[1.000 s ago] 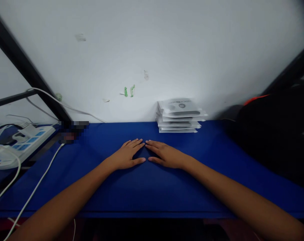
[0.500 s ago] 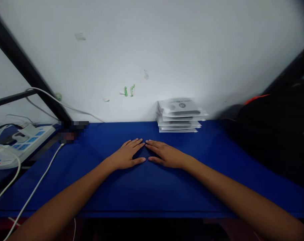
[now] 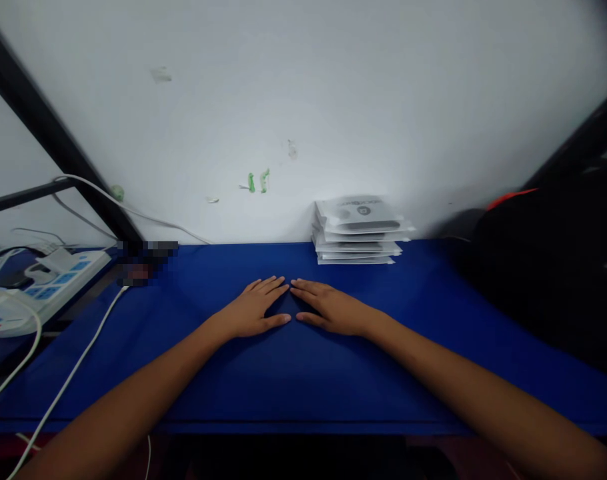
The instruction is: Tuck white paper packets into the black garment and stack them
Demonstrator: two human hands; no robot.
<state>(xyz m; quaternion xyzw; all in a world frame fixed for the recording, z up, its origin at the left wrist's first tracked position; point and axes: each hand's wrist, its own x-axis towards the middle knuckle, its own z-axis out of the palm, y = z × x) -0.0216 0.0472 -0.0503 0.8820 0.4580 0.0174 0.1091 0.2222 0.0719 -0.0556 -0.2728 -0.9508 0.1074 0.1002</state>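
My left hand (image 3: 253, 310) lies flat, palm down, on the blue table cover (image 3: 293, 380), fingers stretched out and holding nothing. My right hand (image 3: 331, 308) lies flat beside it in the same way, empty. The fingertips of the two hands nearly meet in the middle of the table. Behind the right hand, against the white wall, stands a stack of several flat white packets (image 3: 358, 230) in clear wrapping, a hand's length away from my fingers.
A white power strip (image 3: 43, 283) with plugs and white cables (image 3: 68, 380) sits at the left edge. A black metal frame (image 3: 58, 143) slants up the left side. A large black bag (image 3: 553, 267) with an orange trim fills the right.
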